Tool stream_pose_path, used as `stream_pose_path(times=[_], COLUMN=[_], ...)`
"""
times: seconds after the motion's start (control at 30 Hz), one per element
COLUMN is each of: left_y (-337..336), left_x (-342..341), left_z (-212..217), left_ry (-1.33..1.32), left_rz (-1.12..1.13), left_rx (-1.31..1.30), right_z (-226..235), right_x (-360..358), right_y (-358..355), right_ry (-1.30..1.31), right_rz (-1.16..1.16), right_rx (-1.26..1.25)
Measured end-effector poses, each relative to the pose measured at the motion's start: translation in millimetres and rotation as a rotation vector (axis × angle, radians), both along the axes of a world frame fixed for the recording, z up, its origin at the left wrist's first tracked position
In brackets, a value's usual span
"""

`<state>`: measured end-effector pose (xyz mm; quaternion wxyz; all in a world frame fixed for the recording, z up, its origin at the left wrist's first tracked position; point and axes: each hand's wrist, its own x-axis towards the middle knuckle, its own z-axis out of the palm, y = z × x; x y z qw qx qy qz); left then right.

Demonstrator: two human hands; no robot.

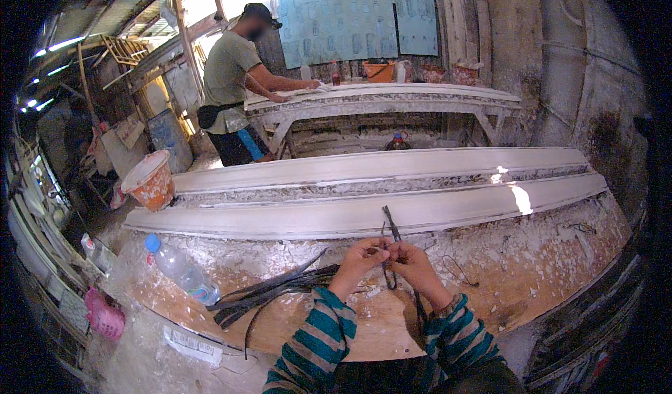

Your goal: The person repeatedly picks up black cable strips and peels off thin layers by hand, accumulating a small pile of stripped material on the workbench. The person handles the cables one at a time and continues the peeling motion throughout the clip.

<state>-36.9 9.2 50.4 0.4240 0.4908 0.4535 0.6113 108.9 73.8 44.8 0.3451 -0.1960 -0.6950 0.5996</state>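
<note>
My left hand [358, 266] and my right hand [418, 273] meet over the near side of the plaster-spattered wooden table. Both are closed, with fingertips pinching a thin dark strip [390, 220] between them. One end of it sticks up beyond my fingers, and a loop hangs below them. More of the dark material trails down beside my right wrist. To the left of my left hand lies a loose bundle of similar flat black strips [269, 289]; their material cannot be told for sure. Striped sleeves cover both my forearms.
Two long white moulded lengths [315, 215] lie across the table beyond my hands. A clear plastic bottle [180, 268] with a blue cap and a spattered orange bucket [150, 180] stand left. Another person [234, 79] works at a white-coated bench [392, 101] behind.
</note>
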Motion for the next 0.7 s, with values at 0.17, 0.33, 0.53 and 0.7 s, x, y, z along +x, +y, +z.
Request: stream_pose_path(times=[0.17, 0.33, 0.53, 0.7], left_y=[7.9, 14.9, 11.7, 10.8], left_x=[2.2, 4.0, 17.2, 11.9], left_z=[-16.4, -28.3, -30.5, -23.7], left_ry=[-0.044, -0.046, 0.053, 0.085], left_rz=[-0.159, -0.241, -0.238, -0.107], left_rx=[0.000, 0.029, 0.083, 0.032], right_z=[7.3, 10.0, 13.1, 20.8], right_x=[5.0, 7.4, 4.0, 9.8], right_y=[7.1, 9.3, 1.5, 1.6], right_ry=[0.241, 0.283, 0.341, 0.335], right_rz=[-0.074, -0.138, -0.160, -0.225], right_rx=[-0.188, -0.358, -0.373, -0.393])
